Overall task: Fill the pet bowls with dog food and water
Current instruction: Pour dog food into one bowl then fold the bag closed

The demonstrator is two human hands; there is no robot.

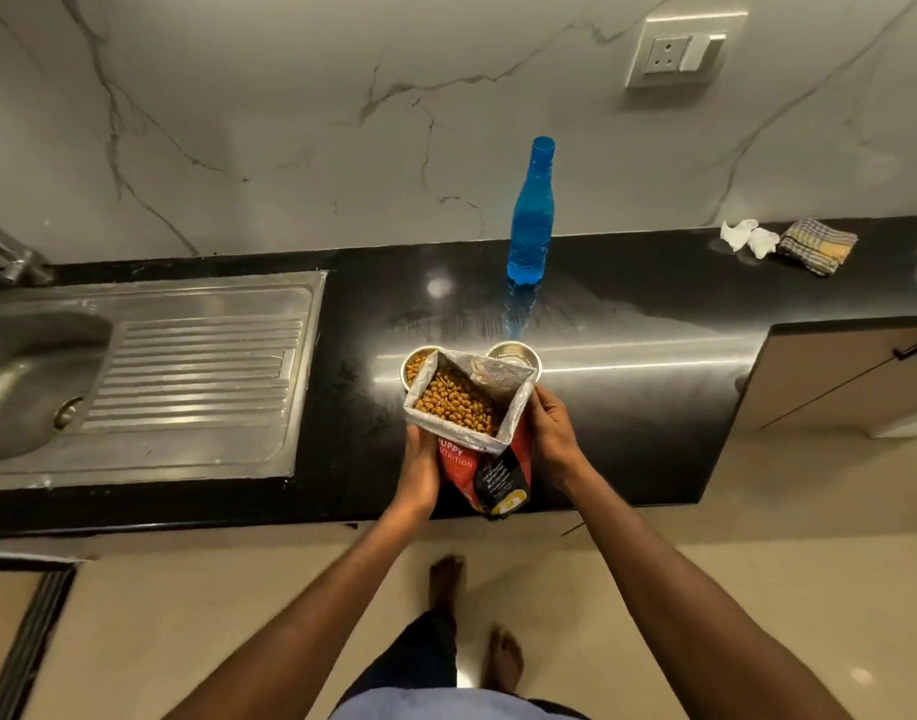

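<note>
A red dog food bag (464,462) with a silver lining stands open above the black counter (627,407), full of brown kibble (459,402). My left hand (420,467) grips its left side and my right hand (549,433) grips its right side. Behind the bag sit two steel bowls: the left bowl (413,362) holds some kibble, the right bowl (518,353) looks bare of kibble. The bag hides most of both bowls. A blue water bottle (530,215) stands capped farther back on the counter.
A steel sink (35,371) with a ribbed drainboard (196,371) and a tap (9,257) lies to the left. Crumpled white tissue (747,237) and a checked cloth (817,245) lie at the back right. A wall socket (682,52) sits above.
</note>
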